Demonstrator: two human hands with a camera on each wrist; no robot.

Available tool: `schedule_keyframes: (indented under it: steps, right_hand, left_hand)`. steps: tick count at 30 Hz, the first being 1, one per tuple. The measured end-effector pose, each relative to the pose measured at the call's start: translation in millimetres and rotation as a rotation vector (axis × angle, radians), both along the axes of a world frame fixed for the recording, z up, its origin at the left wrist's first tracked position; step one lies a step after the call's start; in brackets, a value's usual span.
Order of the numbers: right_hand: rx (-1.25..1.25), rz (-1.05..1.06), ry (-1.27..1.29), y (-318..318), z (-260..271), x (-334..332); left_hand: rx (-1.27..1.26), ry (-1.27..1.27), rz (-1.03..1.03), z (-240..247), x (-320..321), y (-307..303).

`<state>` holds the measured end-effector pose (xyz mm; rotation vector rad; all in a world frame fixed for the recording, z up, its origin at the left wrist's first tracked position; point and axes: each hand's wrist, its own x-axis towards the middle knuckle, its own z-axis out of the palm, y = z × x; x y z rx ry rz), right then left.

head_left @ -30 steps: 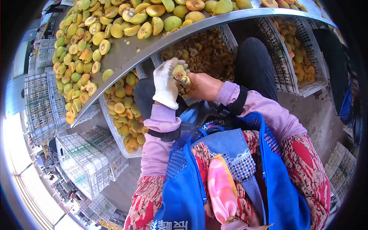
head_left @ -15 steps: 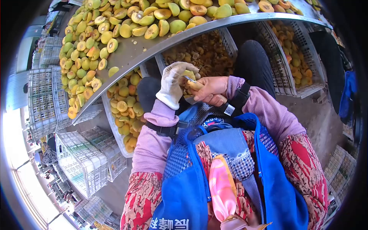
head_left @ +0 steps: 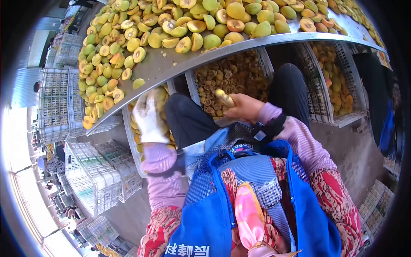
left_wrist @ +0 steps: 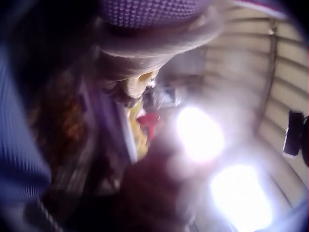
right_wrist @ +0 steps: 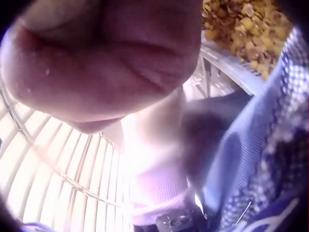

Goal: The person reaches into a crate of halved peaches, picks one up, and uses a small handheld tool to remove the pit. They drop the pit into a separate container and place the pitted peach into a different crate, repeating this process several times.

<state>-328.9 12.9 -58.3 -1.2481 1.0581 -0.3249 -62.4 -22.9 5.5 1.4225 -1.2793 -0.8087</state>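
My left hand (head_left: 148,118), in a white glove and blurred, is over a crate (head_left: 134,145) of yellow fruit halves beside my left knee. In the left wrist view the glove (left_wrist: 140,60) is dim and smeared; its fingertips are partly hidden. My bare right hand (head_left: 246,107) grips a short tool with a pale yellowish handle (head_left: 224,98), over the near part of the middle crate (head_left: 266,64), which holds brown and yellow scooped fruit pieces. The right wrist view shows mainly the palm side of this hand (right_wrist: 106,72), with the tool hidden.
Ahead, a metal table (head_left: 158,70) with a raised edge carries many halved yellow-green stone fruits (head_left: 132,36). Another crate (head_left: 321,85) of fruit halves stands right of my right knee (head_left: 291,81). Upturned white crates (head_left: 92,175) are on the floor at left.
Earlier both hands were together, with a fruit half in the left hand and the tool's metal blade at it. The left hand has since moved left over the crate; the right hand keeps the tool.
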Motion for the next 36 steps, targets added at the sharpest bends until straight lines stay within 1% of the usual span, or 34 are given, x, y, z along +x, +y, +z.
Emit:
schedule_keyframes:
  steps: [1, 2, 4, 6, 8, 9, 10, 12, 13, 14, 15, 16, 17, 18, 19, 21, 22, 24, 25, 26, 28, 30, 31, 32, 33, 34, 35, 36]
  right_hand:
    - [-0.481, 0.025, 0.565, 4, -22, 4]
    - [-0.483, 0.024, 0.562, 5, -22, 8]
    - [-0.391, -0.108, 0.458, 3, -23, 19]
    - [-0.434, -0.11, 0.498, -4, -22, 22]
    - [-0.399, -0.161, 0.544, -13, -15, 20]
    - [-0.338, -0.052, 0.583, -11, -40, 21]
    - [-0.331, -0.063, 0.587, -11, -41, 22]
    - [-0.412, -0.108, 0.552, -11, -41, 23]
    - [-0.344, -0.077, 0.541, -12, -52, 25]
    - [-0.336, -0.09, 0.544, -12, -60, 23]
    - [-0.37, -0.164, 0.513, -14, -55, 23]
    - [-0.4, -0.229, 0.479, -13, -53, 23]
    - [-0.367, -0.307, 0.356, -16, -57, 24]
    - [-0.373, -0.305, 0.354, -17, -49, 24]
    - [-0.4, -0.322, 0.363, -19, -36, 22]
    - [-0.411, -0.35, 0.351, -17, -25, 19]
    - [-0.412, -0.355, 0.351, -16, -25, 19]
    - [-0.44, -0.359, 0.334, -13, -23, 22]
    - [-0.449, -0.357, 0.331, -11, -21, 22]
    - [-0.477, -0.371, 0.362, -9, -20, 22]
    - [-0.515, -0.399, 0.392, -8, -17, 20]
    - [-0.514, -0.393, 0.413, -4, -14, 14]
    - [-0.512, -0.404, 0.415, -3, -14, 12]
    - [-0.535, -0.394, 0.411, -2, -14, 11]
    - [-0.557, -0.379, 0.406, -1, -14, 11]
    - [-0.556, -0.378, 0.406, 0, -14, 12]
    - [-0.585, -0.376, 0.425, 0, -14, 13]
    - [-0.618, -0.373, 0.44, 0, -12, 16]
  left_hand:
    - [0.09, -0.433, 0.105, 1, 27, -7]
    - [0.049, -1.014, 0.141, 10, 41, -13]
    - [0.138, -1.084, 0.148, 10, 49, -41]
    - [0.167, -0.939, -0.038, 13, 32, -77]
    - [0.014, -1.028, -0.129, 4, -2, -114]
    - [0.12, -1.068, -0.152, -4, -21, -133]
    - [0.213, -1.104, -0.175, -12, -42, -155]
    - [0.356, -1.054, -0.209, -33, -74, -176]
    - [0.317, -0.993, -0.127, -40, -82, -180]
    - [0.267, -0.932, -0.048, -45, -89, -185]
    - [0.308, -0.838, -0.079, -36, -96, -182]
    - [0.272, -0.714, 0.007, -53, -90, -192]
    - [0.177, -0.667, 0.019, -72, -81, -194]
    - [0.073, -0.62, 0.036, -70, -78, -192]
    - [0.065, -0.62, 0.043, -65, -76, -189]
    - [0.233, -0.236, -0.056, -56, -72, -174]
    - [0.305, -0.396, -0.066, -37, -79, -160]
    - [0.092, -0.807, -0.155, -41, -77, -160]
    - [0.035, -0.823, -0.151, -48, -79, -162]
    - [0.001, -0.7, -0.202, -70, -70, -177]
    - [-0.068, -0.86, -0.188, -50, -77, -164]
    - [-0.43, -0.996, -0.144, -23, -97, -123]
    - [-0.483, -0.978, -0.169, -14, -103, -101]
    - [-0.325, -0.461, -0.332, -24, -104, -84]
    - [-0.265, -0.472, -0.393, -20, -111, -59]
    - [-0.038, -0.553, -0.475, -18, -115, -42]
    - [0.151, -0.152, -0.555, -47, -113, -33]
    - [0.224, 0.021, -0.586, -47, -116, -26]
